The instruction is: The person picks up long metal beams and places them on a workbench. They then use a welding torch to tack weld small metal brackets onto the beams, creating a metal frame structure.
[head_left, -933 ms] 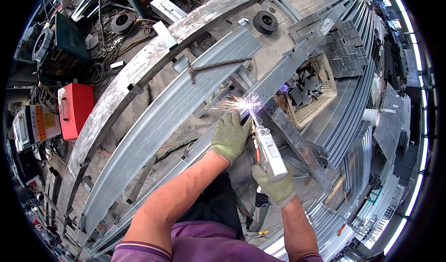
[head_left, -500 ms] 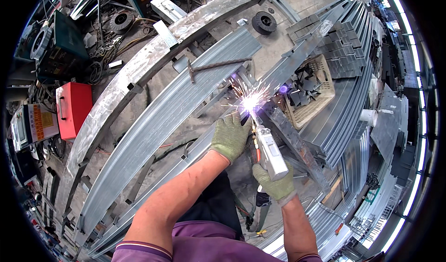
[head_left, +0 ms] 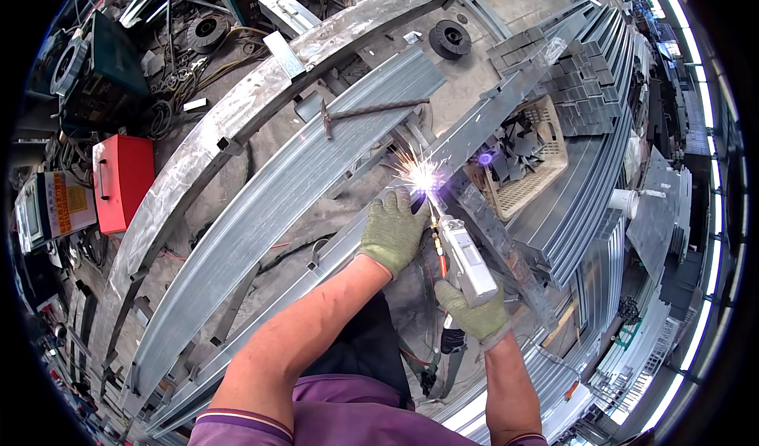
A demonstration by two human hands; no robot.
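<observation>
My right hand (head_left: 478, 313), in a green knitted glove, is closed around the rear of a pale grey handheld welding gun (head_left: 468, 264). The gun's narrow nozzle (head_left: 433, 204) points away from me at a bright weld spot (head_left: 425, 179) that throws sparks. Glare hides the joint itself. Close to the nozzle, my left hand (head_left: 393, 232), gloved too, lies over a long galvanized steel beam (head_left: 348, 247) with its fingers stretched toward the sparks. Fittings and an orange-red hose (head_left: 443, 266) run along the gun's left side.
A hammer (head_left: 371, 111) lies on a wide steel channel (head_left: 277, 181) beyond the left hand. Metal offcuts fill a cream plastic crate (head_left: 531, 189) at right. Stacked steel profiles (head_left: 589, 181) stand past it. A red box (head_left: 126, 183) sits at far left, a black spool (head_left: 451, 39) ahead.
The spark burst has become smaller. My right hand and the gun's rear have shifted slightly right, while the left hand stays where it was.
</observation>
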